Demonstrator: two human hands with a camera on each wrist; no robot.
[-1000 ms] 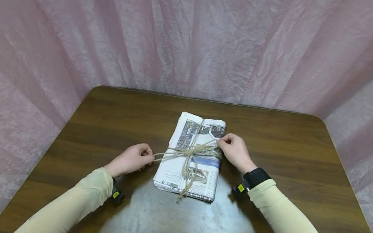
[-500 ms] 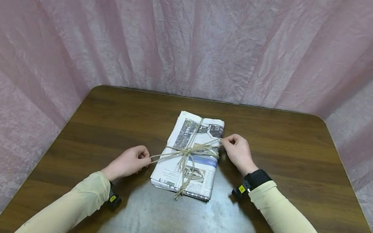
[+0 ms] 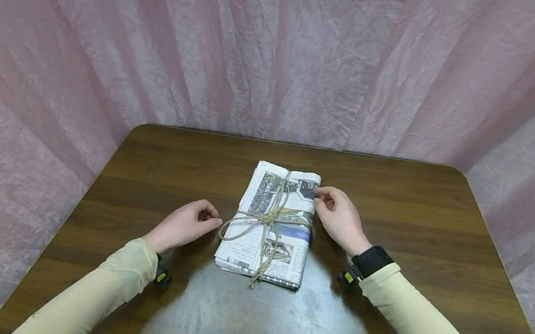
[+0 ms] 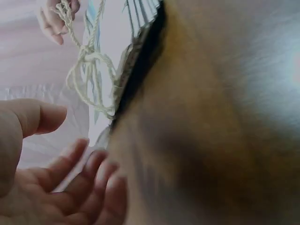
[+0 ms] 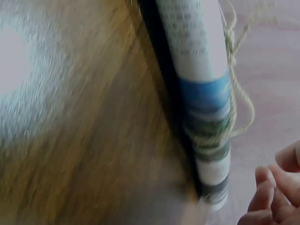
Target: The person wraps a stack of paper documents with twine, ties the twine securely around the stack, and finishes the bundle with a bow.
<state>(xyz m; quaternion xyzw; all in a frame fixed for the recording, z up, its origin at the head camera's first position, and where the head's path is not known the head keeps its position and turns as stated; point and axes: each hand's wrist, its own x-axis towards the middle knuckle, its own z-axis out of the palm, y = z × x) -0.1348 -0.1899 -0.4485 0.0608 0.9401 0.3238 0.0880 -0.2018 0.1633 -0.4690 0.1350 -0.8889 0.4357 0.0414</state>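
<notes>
A stack of folded newspapers (image 3: 243, 243) lies on the table, bound both ways with rough twine (image 3: 267, 218). The twine is tied in a bow on top. One loop reaches past the left edge, another toward the far end, and loose tails hang over the near edge. Just left of the stack hovers my left hand (image 3: 184, 225), thumb and fingers apart with nothing between them. My right hand (image 3: 340, 218) is at the stack's right edge, fingertips right by the paper, holding nothing. In the left wrist view the bow's loop (image 4: 75, 89) stands beyond the parted fingers.
The brown wooden table (image 3: 418, 228) has a bright glare patch in front of the stack. Pink curtains (image 3: 284, 49) hang behind it and at both sides. A dark band with a small camera (image 3: 351, 276) sits on the right wrist.
Both hands have let go of the bow's twine loops, which were pulled taut sideways and now lie slack. The fingers have parted, and the stack has shifted slightly left.
</notes>
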